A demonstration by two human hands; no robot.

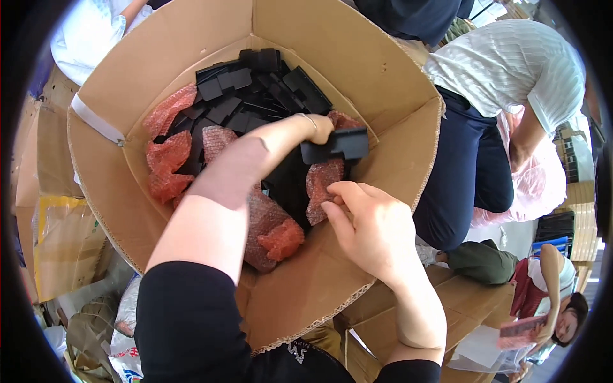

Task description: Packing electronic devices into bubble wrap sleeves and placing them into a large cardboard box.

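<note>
Where LH [323,129] grips pc [338,148], fingertips hidden.

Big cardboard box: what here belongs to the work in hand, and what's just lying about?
In use, it seems: left hand, holding a black piece; other black pieces; pink bubble wrap; cardboard box.

Apparently lying about: yellow-taped carton; white bag.

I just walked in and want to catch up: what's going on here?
A person is leaning over a large open cardboard box. Their left hand holds a flat black piece inside it. Their right hand is at the box's near right side, thumb and fingers parted, nothing visible between them. More black pieces lie loosely piled in the box, with crumpled pink bubble wrap among them. A co-worker in a white shirt bends nearby.
</note>
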